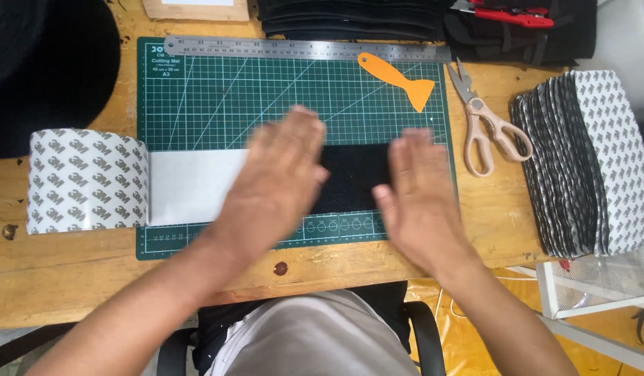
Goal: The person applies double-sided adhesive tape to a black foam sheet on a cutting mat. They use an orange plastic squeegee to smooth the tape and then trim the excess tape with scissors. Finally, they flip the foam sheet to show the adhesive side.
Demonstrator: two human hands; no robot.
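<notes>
Both hands, left hand (283, 174) and right hand (419, 191), press flat, fingers released, on black fabric (353, 177) over the cutting mat (217, 97)

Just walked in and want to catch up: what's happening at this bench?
A person presses both palms flat on a black fabric piece lying on a green cutting mat. The left hand covers its left end, where white tape runs out from a wide roll; the right hand covers its right end. A steel ruler, orange scraper and scissors lie untouched nearby.
</notes>
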